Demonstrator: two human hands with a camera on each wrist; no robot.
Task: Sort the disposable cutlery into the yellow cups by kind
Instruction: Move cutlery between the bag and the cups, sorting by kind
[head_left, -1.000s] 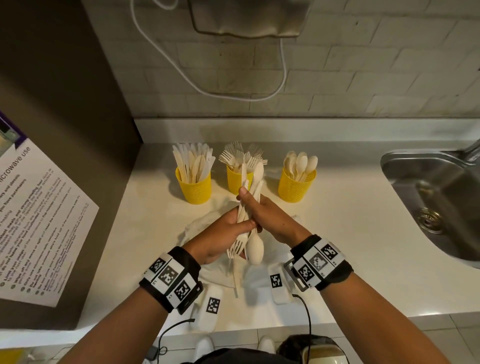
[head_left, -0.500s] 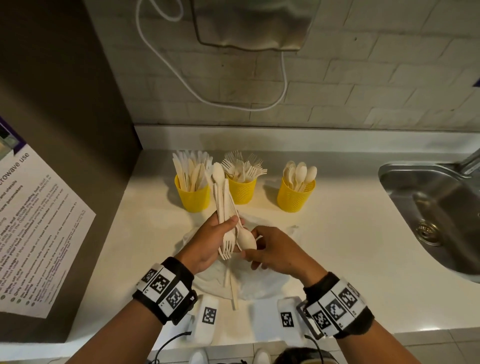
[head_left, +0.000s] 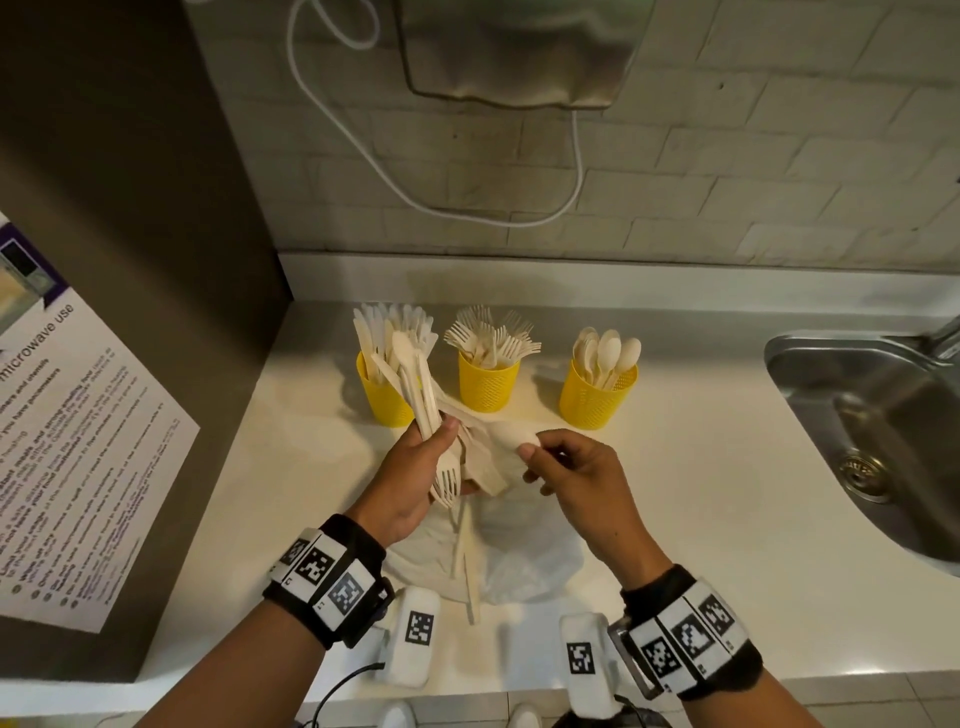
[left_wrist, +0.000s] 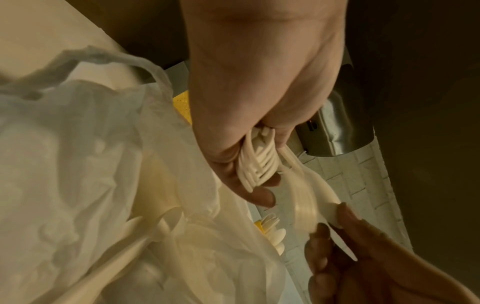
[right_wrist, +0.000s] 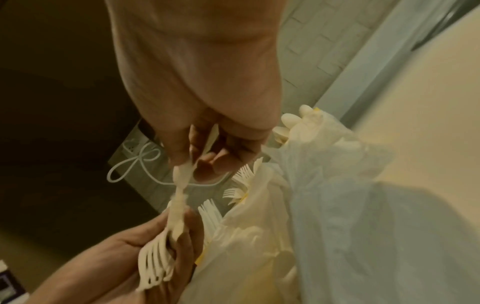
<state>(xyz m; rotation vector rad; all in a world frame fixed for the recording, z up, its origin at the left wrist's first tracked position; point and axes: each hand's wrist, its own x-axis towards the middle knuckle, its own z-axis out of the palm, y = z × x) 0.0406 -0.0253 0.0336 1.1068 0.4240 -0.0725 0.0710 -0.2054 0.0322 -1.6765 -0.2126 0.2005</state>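
Spoon (head_left: 511, 434) pulled rt | R hand (head_left: 574, 470) pinching it | L hand (head_left: 415, 475) clenched on bundle (head_left: 423, 400)

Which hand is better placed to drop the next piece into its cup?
Right. The right hand pinches a single spoon, just in front of the spoon cup. The left hand grips the mixed bundle.

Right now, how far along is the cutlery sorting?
Mostly underway. Done: the left cup holds knives, the middle cup forks, the right cup spoons. In hand: the left hand grips a mixed bundle of forks and at least one spoon, while the right hand pinches a spoon drawn from it. Left: that bundle, plus a few pieces lying on the plastic bag.
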